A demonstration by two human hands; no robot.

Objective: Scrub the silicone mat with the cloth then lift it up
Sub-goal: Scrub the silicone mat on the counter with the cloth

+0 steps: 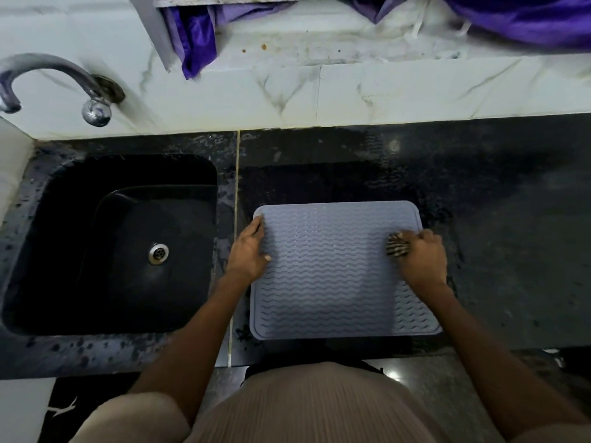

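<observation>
One dark speckled stone counter (495,219) carries one black rectangular sink (80,235) with a steel drain, left of the mat. One pale grey-blue silicone mat (332,276), square with rounded corners and wavy ridges, lies flat near the counter's front edge; bare wet counter lies beyond and right of the mat. Left hand (249,247) rests open, pressing the mat's left edge. Right hand (422,254) grips one striped bunched cloth (397,245) at the mat's right edge.
</observation>
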